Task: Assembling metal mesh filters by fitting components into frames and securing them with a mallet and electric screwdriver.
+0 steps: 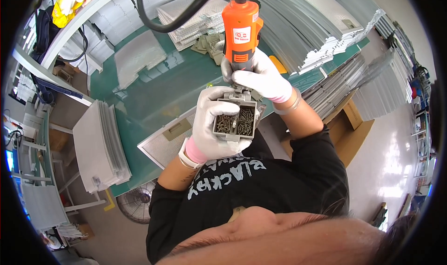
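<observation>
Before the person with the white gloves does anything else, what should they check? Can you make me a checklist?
1. Power tool held: ok. The right hand grips the orange power tool.
2. Box held: ok. The left hand holds the grey box.
3. Screws ready: ok. Small screws lie in both halves of the box.
4. Gloves on: ok. Both hands wear white gloves.
5. Tip of the tool in the right spot: cannot tell. It is too hard to make out between the hands.
</observation>
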{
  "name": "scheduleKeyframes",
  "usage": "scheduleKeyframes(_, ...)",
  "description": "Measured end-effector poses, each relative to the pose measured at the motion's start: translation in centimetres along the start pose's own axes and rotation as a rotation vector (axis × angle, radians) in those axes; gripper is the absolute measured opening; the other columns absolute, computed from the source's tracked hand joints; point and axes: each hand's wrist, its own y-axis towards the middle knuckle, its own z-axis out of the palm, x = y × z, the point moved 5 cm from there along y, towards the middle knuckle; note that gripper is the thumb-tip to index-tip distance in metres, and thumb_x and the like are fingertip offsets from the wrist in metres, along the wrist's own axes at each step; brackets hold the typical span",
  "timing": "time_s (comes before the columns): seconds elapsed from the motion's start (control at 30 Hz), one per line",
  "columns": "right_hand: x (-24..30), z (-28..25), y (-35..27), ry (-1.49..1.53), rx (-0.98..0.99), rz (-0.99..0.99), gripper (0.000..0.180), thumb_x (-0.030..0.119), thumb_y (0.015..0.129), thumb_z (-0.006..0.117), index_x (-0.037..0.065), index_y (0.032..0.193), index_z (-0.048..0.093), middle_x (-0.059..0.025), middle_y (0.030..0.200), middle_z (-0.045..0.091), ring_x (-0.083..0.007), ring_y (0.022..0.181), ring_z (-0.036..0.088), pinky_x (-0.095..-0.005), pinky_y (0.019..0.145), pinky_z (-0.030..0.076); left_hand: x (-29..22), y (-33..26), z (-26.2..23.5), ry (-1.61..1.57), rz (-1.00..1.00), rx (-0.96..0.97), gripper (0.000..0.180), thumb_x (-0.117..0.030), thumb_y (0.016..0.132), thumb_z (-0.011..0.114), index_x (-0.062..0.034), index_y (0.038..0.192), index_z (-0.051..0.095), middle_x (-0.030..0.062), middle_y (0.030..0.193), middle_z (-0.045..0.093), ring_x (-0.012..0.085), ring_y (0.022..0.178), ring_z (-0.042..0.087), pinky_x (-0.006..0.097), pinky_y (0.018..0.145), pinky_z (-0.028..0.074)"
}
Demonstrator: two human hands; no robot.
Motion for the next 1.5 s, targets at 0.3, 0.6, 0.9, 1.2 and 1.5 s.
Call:
scheduleKeyframes(0.3, -0.8, 1.0, 0.0, 0.009, -0.209, -0.018, 0.052, 0.007, 0.089, 0.062, 0.002, 0.137, 0.042, -0.0056, 0.089, 0.058, -0.0124, 0.077, 0.054, -0.0290, 0.072, 0.048, -0.6, -0.6, 0.6, 0.134, 0.018, -0.146, 0.090, -0.032, 0.059, 0.095, -0.0087, 0.133, 0.050, 0.0218, 0.135, 0.051, 0.0368, 0.120, 0.055, 0.048, 0.102, 0.045)
scheduleKeyframes(0.6, -1.2, 0.9, -0.1, 0.092, -0.286, -0.011, 0.039, 0.002, 0.088, 0.066, 0.007, 0.123, 0.049, -0.0010, 0.096, 0.061, -0.0074, 0.082, 0.057, -0.0259, 0.076, 0.049, -0.5, -1.7, 1.3, 0.047, 0.026, -0.337, 0.107, -0.020, 0.062, 0.094, -0.0041, 0.147, 0.031, 0.0260, 0.142, 0.046, 0.0389, 0.130, 0.052, 0.047, 0.108, 0.044)
scheduleKeyframes(0.9, -1.4, 1.5, -0.8, -0.021, -0.448, -0.068, 0.039, 0.002, 0.086, 0.068, 0.006, 0.120, 0.051, 0.0000, 0.094, 0.062, -0.0062, 0.080, 0.057, -0.0249, 0.073, 0.049, 0.4, -1.4, 0.5, 0.076, 0.080, -0.392, 0.091, -0.003, 0.064, 0.087, -0.0061, 0.138, 0.034, 0.0278, 0.143, 0.045, 0.0349, 0.127, 0.056, 0.044, 0.106, 0.047)
scheduleKeyframes(1.2, -3.6, 2.0, -2.2, 0.097, -0.382, -0.054, 0.048, -0.004, 0.088, 0.067, 0.005, 0.132, 0.049, -0.0009, 0.099, 0.060, -0.0077, 0.088, 0.057, -0.0256, 0.081, 0.048, -1.7, 0.0, -0.1, 0.111, 0.123, -0.358, 0.090, -0.005, 0.063, 0.090, -0.0067, 0.135, 0.036, 0.0272, 0.137, 0.049, 0.0360, 0.124, 0.059, 0.042, 0.102, 0.050)
scheduleKeyframes(1.5, -4.5, 1.8, -2.9, 0.146, -0.329, -0.008, 0.057, -0.003, 0.087, 0.065, 0.002, 0.140, 0.044, -0.0020, 0.100, 0.061, -0.0080, 0.088, 0.058, -0.0266, 0.082, 0.049, -2.6, -0.4, 0.9, 0.289, 0.166, -0.272, 0.091, 0.000, 0.063, 0.082, -0.0088, 0.136, 0.030, 0.0281, 0.139, 0.045, 0.0361, 0.127, 0.055, 0.043, 0.104, 0.049)
